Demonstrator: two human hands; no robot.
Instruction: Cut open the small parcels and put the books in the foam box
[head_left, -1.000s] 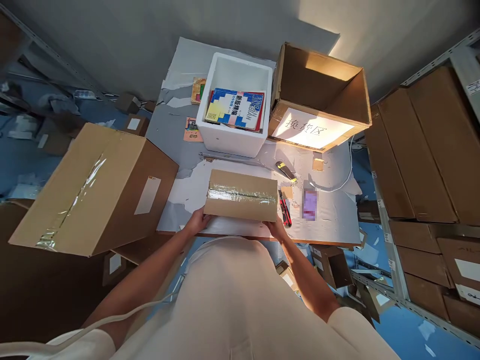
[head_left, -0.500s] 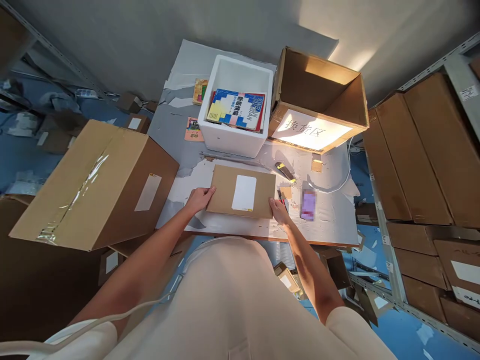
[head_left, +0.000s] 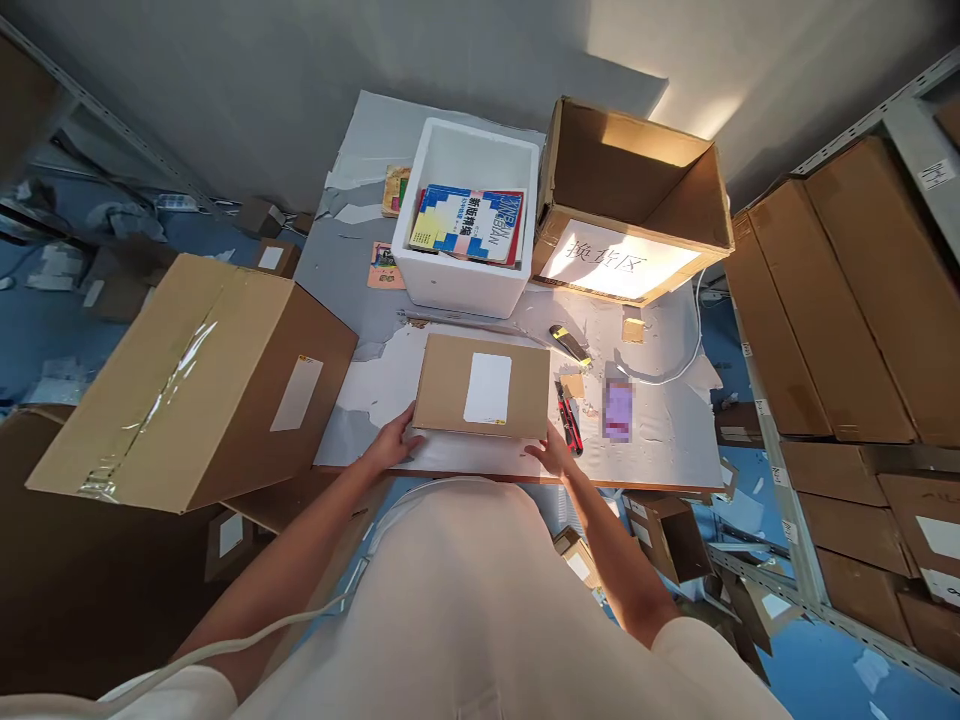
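Observation:
A flat closed cardboard box [head_left: 444,385] with a white label [head_left: 488,388] on top lies on the table before me. My left hand [head_left: 391,442] is at its near left corner, fingers along the side and thumb spread away. At the near right corner is my right hand [head_left: 553,452], likewise with the thumb apart from the fingers. Both hands appear to touch the box without gripping it. A red-and-black utility knife [head_left: 568,418] lies just right of my right hand. Farther up is a yellow-and-black utility knife [head_left: 570,345].
Behind the box stand a white foam box [head_left: 465,290] holding books [head_left: 469,222] and an open carton [head_left: 634,235] with a handwritten sign. A large taped carton [head_left: 187,380] is at the left. A blurred purple item [head_left: 618,410] and a white cable [head_left: 675,375] lie at right, near stacked shelf cartons [head_left: 847,310].
The box now rests level on the table. My hands have loosened from its sides and slid down to its near corners, thumbs coming off the box. The red-and-black knife is uncovered.

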